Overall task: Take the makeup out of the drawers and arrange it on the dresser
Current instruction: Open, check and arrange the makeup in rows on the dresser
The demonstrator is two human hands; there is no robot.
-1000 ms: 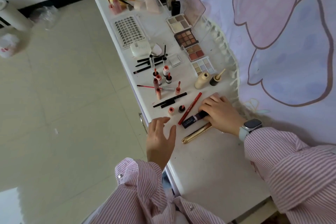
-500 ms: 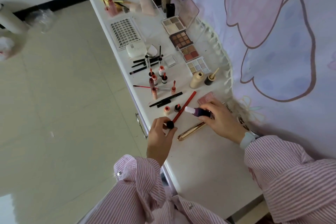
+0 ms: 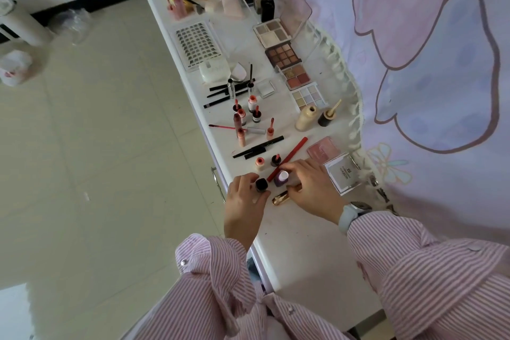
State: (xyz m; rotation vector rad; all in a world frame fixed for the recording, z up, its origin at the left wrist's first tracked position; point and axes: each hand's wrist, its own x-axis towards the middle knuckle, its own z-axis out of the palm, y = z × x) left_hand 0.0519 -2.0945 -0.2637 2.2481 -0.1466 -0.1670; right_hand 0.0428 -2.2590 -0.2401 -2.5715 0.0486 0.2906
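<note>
Makeup lies spread along the white dresser (image 3: pixel 303 251). My left hand (image 3: pixel 244 207) pinches a small black cap (image 3: pixel 261 184) near the front edge. My right hand (image 3: pixel 311 188) holds an upright purple lipstick tube (image 3: pixel 281 177) with its pale tip showing, just right of the cap. A gold tube (image 3: pixel 281 197) lies partly under my right hand. A red pencil (image 3: pixel 291 156) runs diagonally past both hands. Two small open lip pots (image 3: pixel 260 163) stand just beyond.
Eyeshadow palettes (image 3: pixel 283 55), a lash tray (image 3: pixel 197 45), black pencils (image 3: pixel 259 146), lip glosses (image 3: pixel 242 121) and a cream bottle (image 3: pixel 305 117) fill the far dresser. A pink compact (image 3: pixel 323 149) and a white box (image 3: pixel 343 174) lie by the wall. A drawer handle (image 3: pixel 218 182) shows at the front.
My right hand lifted the purple tube off the dresser and stood it upright. My left hand pulled its black cap off and holds it beside the tube.
</note>
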